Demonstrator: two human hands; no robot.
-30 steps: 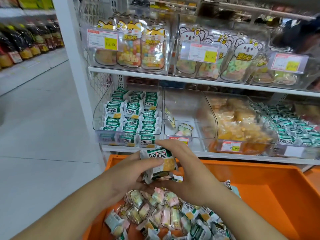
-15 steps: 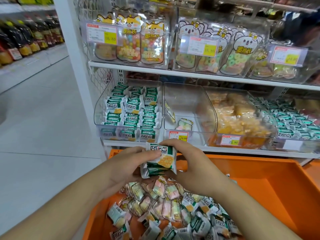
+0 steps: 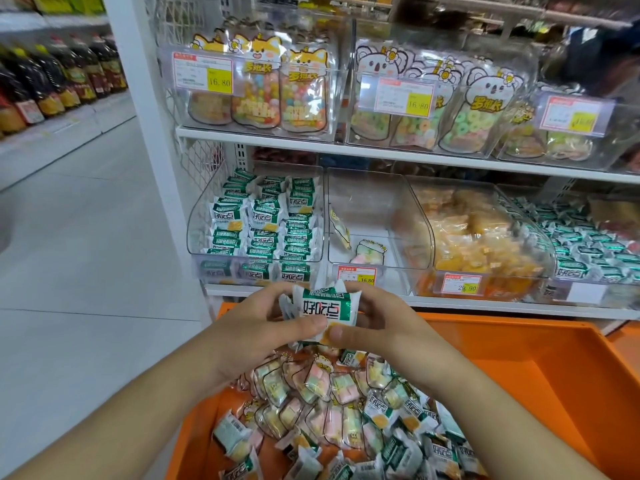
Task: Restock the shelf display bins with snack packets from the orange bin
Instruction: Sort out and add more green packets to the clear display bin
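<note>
Both hands hold a small stack of green-and-white snack packets above the orange bin. My left hand grips the stack from the left, my right hand from the right, thumbs meeting at its lower front edge. The stack is just below the front of the clear display bin filled with matching green packets. Loose green packets and pastel marshmallow packets lie heaped in the orange bin below my hands.
The clear bin to the right holds only two marshmallow packets. Further right stand a bin of yellow snacks and another of green packets. Candy bags fill the upper shelf. Bottles line the aisle at left.
Both hands have lifted the stack of green packets up out of the orange bin, toward the front of the left display bin. The grip has closed in around the stack.
</note>
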